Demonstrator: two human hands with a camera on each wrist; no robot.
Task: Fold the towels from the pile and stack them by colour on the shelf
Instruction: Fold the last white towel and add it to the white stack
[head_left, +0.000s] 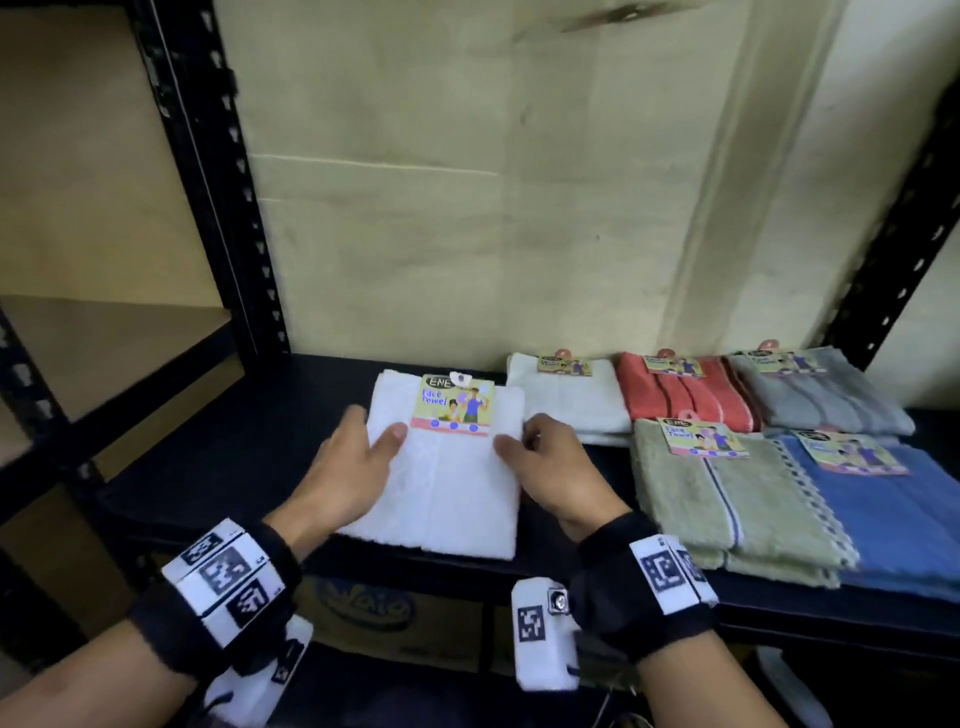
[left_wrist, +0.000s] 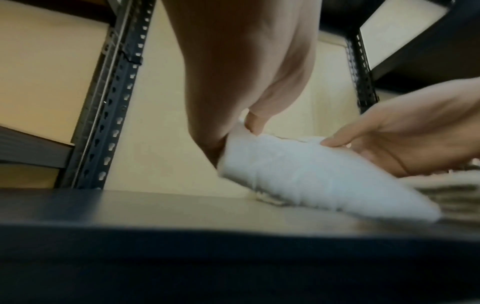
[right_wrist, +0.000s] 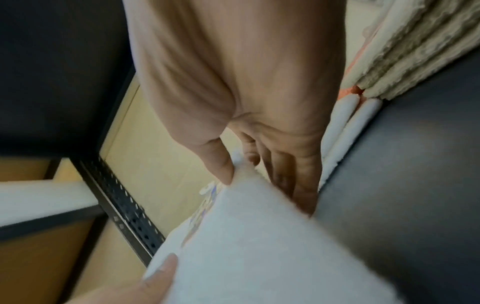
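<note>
Both hands, left hand (head_left: 358, 457) and right hand (head_left: 550, 462), pinch our folded white towel (head_left: 452, 493) by its side edges just above the shelf (head_left: 234, 467) — soft, light, floppy, so we grip both sides evenly.

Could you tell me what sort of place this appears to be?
Probably a storeroom or stockroom. A black slotted metal rack with a dark shelf stands against a bare wall, and folded towels with retail tags are laid out by colour.
</note>
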